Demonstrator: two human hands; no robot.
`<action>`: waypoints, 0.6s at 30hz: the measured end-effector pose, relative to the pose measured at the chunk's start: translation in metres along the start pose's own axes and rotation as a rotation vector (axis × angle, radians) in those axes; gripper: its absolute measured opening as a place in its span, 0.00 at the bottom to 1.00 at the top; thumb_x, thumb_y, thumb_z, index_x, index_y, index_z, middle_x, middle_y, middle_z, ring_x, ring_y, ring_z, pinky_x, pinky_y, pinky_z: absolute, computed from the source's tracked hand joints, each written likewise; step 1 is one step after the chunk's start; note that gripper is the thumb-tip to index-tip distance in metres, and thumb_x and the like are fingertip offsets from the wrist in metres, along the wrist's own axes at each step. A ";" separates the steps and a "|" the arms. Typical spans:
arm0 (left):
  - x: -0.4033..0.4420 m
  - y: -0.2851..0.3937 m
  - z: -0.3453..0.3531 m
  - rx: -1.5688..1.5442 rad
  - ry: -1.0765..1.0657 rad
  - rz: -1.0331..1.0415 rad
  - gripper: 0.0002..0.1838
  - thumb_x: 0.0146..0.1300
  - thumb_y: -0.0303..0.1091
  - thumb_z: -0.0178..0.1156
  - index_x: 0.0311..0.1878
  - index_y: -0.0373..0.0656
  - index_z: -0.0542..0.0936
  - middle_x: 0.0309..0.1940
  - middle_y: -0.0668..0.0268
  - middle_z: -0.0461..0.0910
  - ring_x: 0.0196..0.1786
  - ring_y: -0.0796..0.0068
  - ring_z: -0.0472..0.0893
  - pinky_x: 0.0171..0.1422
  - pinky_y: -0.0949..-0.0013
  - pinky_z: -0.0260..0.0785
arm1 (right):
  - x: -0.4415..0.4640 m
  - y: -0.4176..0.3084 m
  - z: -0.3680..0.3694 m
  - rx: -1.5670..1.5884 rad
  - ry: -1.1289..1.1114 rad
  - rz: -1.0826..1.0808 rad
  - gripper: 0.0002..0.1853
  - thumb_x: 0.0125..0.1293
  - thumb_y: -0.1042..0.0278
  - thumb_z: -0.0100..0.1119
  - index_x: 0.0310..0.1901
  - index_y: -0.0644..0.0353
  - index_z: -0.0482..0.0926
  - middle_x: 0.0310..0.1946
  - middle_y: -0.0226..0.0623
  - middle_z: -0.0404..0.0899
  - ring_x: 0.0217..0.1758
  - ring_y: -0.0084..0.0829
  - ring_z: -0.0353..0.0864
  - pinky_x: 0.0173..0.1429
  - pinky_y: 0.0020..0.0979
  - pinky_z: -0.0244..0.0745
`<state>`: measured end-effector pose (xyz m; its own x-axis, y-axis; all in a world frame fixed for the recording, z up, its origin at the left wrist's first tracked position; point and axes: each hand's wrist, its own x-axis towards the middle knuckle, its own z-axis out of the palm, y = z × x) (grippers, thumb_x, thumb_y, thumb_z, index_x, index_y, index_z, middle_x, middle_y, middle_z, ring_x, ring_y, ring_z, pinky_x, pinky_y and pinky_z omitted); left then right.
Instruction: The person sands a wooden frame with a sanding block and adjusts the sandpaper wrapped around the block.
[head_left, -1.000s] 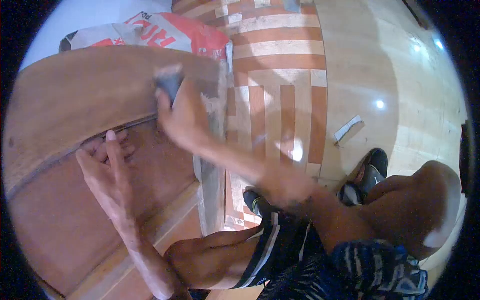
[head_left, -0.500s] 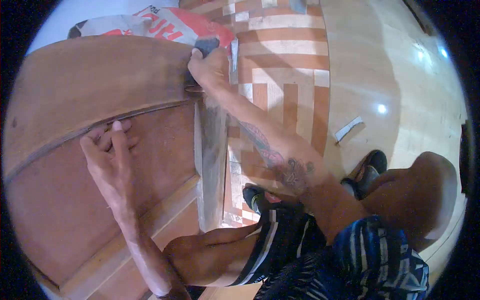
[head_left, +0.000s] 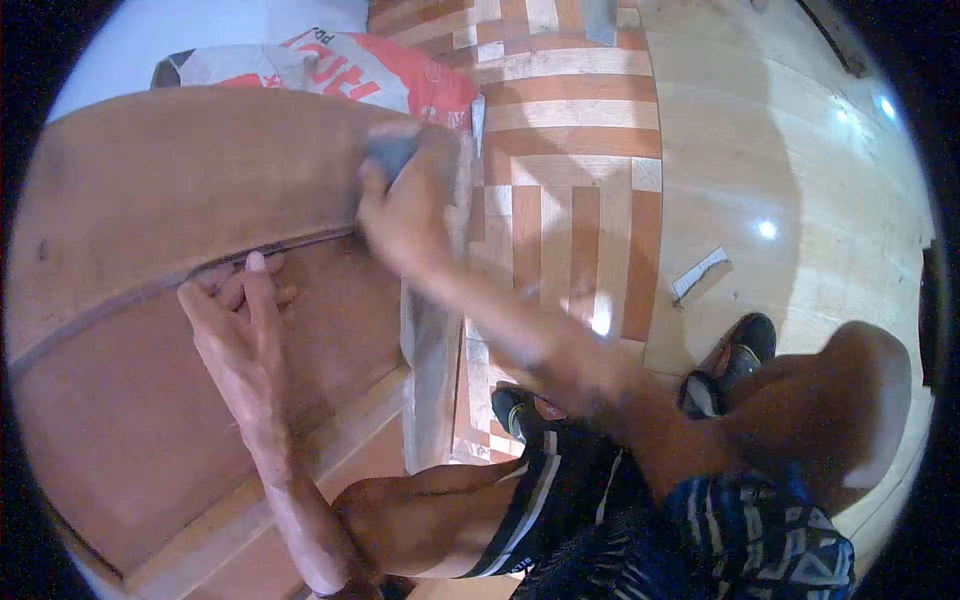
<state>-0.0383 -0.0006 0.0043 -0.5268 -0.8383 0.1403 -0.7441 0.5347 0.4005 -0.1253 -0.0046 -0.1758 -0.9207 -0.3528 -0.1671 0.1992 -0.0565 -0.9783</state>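
A brown wooden panel [head_left: 200, 150] with a curved inner edge spans the left side, above a flat reddish-brown recessed panel [head_left: 150, 410]. My right hand [head_left: 410, 205], blurred by motion, holds a dark grey-blue pad [head_left: 392, 152] against the upper wood near its right end. My left hand [head_left: 245, 335] rests at the curved edge. Its fingers are bent and partly apart, with nothing visible in them, and the thumb points up to the edge.
Behind the wood lies a red and white sack [head_left: 400, 75]. Patterned floor tiles [head_left: 585, 215] run to the right of the wood, with a small broken strip [head_left: 700, 275] on the paler floor. My two shoes and bent legs are at the lower right.
Over the last second, my right hand with the pad went right to the wood's corner, then came back a little left and down. My left hand stays at the curved edge.
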 end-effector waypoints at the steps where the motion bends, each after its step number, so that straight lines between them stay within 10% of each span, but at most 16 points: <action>1: 0.000 -0.001 0.002 -0.022 -0.009 -0.038 0.19 0.77 0.40 0.59 0.52 0.31 0.67 0.44 0.50 0.87 0.38 0.69 0.85 0.42 0.69 0.79 | -0.019 -0.015 -0.003 -0.005 0.027 -0.072 0.22 0.69 0.69 0.59 0.58 0.72 0.67 0.47 0.62 0.80 0.49 0.58 0.83 0.55 0.50 0.75; 9: -0.005 -0.004 -0.005 -0.047 -0.021 0.010 0.19 0.77 0.39 0.59 0.52 0.32 0.65 0.44 0.49 0.86 0.38 0.69 0.85 0.40 0.70 0.79 | 0.050 0.041 -0.003 0.112 -0.095 0.232 0.22 0.67 0.61 0.65 0.52 0.73 0.73 0.50 0.65 0.74 0.54 0.63 0.78 0.55 0.55 0.72; 15: 0.000 0.000 0.006 -0.051 -0.008 -0.039 0.19 0.76 0.39 0.59 0.52 0.31 0.66 0.44 0.48 0.86 0.37 0.69 0.86 0.40 0.69 0.79 | -0.031 0.002 0.005 -0.025 -0.044 -0.020 0.20 0.70 0.66 0.59 0.57 0.72 0.70 0.49 0.60 0.81 0.52 0.57 0.83 0.59 0.51 0.75; 18: -0.002 -0.006 0.001 -0.048 0.009 -0.011 0.19 0.76 0.39 0.59 0.51 0.31 0.65 0.43 0.46 0.87 0.38 0.69 0.86 0.40 0.68 0.79 | 0.041 0.032 -0.008 0.056 -0.082 0.317 0.25 0.69 0.64 0.62 0.60 0.75 0.69 0.46 0.65 0.80 0.49 0.63 0.82 0.58 0.52 0.75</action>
<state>-0.0335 -0.0020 0.0006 -0.5150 -0.8450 0.1442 -0.7290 0.5202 0.4450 -0.1594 -0.0136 -0.2148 -0.7802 -0.4351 -0.4494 0.4916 0.0177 -0.8706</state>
